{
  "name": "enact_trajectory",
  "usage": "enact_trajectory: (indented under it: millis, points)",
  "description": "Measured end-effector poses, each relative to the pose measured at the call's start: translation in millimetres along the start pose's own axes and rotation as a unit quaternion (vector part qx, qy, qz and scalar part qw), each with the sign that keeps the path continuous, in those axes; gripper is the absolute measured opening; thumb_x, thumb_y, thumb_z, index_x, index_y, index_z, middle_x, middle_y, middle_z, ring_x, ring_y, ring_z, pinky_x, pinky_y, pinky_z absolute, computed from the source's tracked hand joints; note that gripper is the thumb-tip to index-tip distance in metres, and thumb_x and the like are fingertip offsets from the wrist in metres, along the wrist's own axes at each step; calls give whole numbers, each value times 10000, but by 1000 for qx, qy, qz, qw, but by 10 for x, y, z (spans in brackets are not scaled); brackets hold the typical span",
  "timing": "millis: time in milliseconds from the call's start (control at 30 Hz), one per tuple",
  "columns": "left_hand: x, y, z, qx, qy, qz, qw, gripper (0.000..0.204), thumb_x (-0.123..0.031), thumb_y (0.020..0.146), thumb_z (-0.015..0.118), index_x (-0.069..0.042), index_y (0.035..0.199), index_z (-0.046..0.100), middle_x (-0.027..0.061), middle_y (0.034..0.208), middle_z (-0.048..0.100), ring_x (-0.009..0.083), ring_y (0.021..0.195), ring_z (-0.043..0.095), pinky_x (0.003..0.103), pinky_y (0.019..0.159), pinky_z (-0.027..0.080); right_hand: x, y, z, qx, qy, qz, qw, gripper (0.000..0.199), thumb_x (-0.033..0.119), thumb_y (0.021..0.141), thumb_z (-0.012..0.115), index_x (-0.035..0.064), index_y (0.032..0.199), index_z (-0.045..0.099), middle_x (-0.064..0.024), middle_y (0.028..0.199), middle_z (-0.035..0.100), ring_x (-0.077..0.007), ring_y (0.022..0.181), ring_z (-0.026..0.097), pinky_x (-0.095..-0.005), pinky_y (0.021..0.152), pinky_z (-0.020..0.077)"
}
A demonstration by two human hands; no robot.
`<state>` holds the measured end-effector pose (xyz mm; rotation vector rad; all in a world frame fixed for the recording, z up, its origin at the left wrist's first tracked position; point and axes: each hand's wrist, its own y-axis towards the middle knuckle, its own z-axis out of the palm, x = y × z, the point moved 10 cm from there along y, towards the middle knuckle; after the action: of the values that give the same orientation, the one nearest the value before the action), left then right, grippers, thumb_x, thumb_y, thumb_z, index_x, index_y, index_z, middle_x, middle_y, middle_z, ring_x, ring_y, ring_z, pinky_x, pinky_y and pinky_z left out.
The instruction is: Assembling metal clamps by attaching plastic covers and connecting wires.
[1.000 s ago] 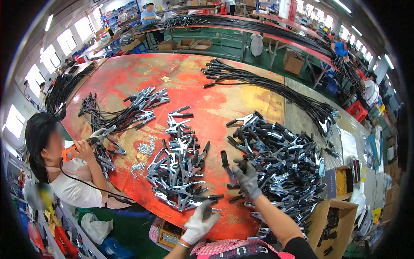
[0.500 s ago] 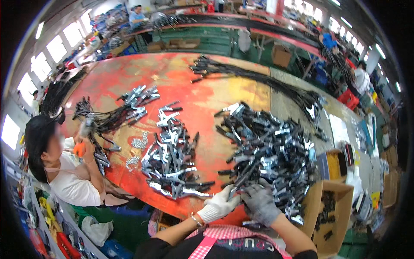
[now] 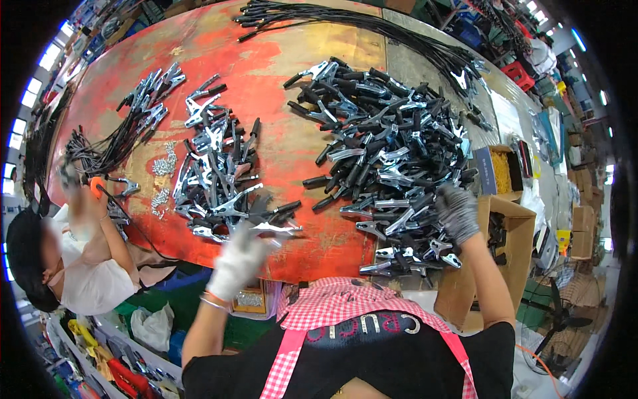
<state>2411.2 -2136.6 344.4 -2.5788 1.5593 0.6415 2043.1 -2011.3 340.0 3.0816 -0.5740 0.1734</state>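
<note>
My left hand (image 3: 240,256), in a white glove, is at the near end of a smaller pile of metal spring clamps (image 3: 216,156) with black handle grips. Motion smears its fingers, and a blurred clamp (image 3: 278,227) lies just beyond them. My right hand (image 3: 457,211), in a grey glove, rests on the right edge of a larger heap of the same clamps (image 3: 379,149). Its fingers are apart and reach in among the clamps; their tips are partly lost against the metal.
An open cardboard box (image 3: 465,292) with black pieces stands beside my right forearm. Behind it is a smaller box with yellow contents (image 3: 503,169). Black cables (image 3: 359,23) stretch along the far side. At left, a co-worker (image 3: 80,259) holds an orange-handled tool (image 3: 97,186) near cabled clamps.
My hands were together over a clamp at the front of the table. They have parted, left toward the smaller pile, right onto the larger heap. The view has tilted downward.
</note>
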Motion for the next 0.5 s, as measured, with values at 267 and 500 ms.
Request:
enact_trajectory:
  millis: [267, 500]
  points:
    - [1587, 372, -294, -80, 95, -366, 922, 316, -303, 862, 552, -127, 1124, 548, 175, 945, 596, 351, 817, 617, 454, 668, 492, 817, 1184, 572, 13, 37, -106, 994, 191, 147, 692, 591, 61, 854, 647, -161, 870, 617, -324, 810, 599, -401, 728, 492]
    - [1074, 204, -362, -175, 77, -249, 950, 233, -150, 826, 583, -85, 1049, 603, 152, 1011, 587, 326, 822, 608, 399, 730, 494, 1089, 1539, 999, 203, -58, -111, 971, 303, 181, 699, 664, 44, 969, 647, -150, 1036, 625, -301, 935, 637, -422, 723, 536]
